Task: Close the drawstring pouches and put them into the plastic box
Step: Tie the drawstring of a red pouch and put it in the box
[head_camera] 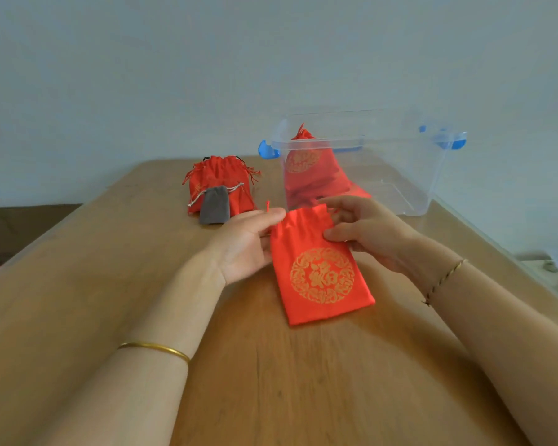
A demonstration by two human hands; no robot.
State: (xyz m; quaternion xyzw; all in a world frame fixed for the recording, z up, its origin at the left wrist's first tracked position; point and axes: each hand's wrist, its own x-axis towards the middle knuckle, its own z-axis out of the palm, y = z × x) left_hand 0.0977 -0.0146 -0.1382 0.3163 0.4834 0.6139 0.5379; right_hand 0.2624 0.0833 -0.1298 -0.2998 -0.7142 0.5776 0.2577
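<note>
Head view.

**Surface and room.** A wooden table [271,365] runs from the near edge to a plain pale wall [207,59]. A clear plastic box [409,175] with blue latches [266,149] stands open at the far right of the table. A red pouch with a cinched top [306,159] lies inside the box, against its left wall. Left of the box, well apart from it, sits a heap of red pouches [219,178]. A grey pouch [215,204] with a pale cord leans on the front of the heap.

**Task item.** A red drawstring pouch [319,272] with a gold round emblem sits at the table's centre, in front of the box, between both hands. Its mouth is partly gathered.

**Hands.** The left hand [248,246], palm turned inward, grips the pouch's upper left edge, with the thumb on top. The right hand [371,233] pinches the upper right edge, with the thumb pressed on the front face. A gold bangle [155,349] circles the left forearm; a thin cord bracelet [445,278] circles the right wrist.

**Hidden or unclear.**
- The left fingers are covered by the pouch.
- Contact between the pouch's lower end and the table cannot be determined.
- Further red fabric low in the box is blurred by its wall.
- Items beyond the table's right edge are too blurred to identify.
</note>
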